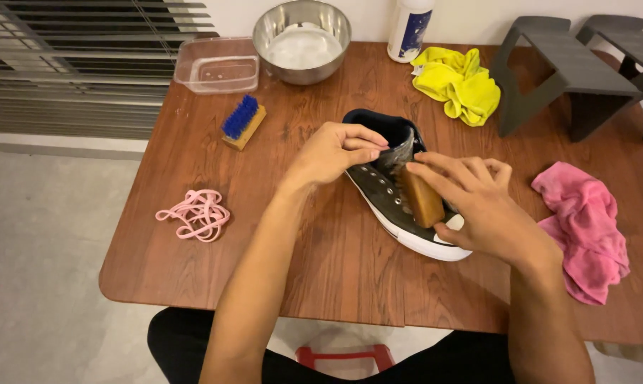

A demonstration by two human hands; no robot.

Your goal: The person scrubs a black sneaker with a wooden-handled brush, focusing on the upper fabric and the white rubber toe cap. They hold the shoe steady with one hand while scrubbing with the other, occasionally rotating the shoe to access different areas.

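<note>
A black high-top sneaker with a white sole lies in the middle of the wooden table, laces removed. My left hand pinches the sneaker's tongue near the ankle opening. My right hand grips a wooden-backed brush and presses it against the front of the shoe; its bristles are hidden.
Pink laces lie at the left. A blue-bristled brush, a clear plastic tub, a steel bowl and a white bottle stand at the back. A yellow cloth, pink cloth and dark stands are on the right.
</note>
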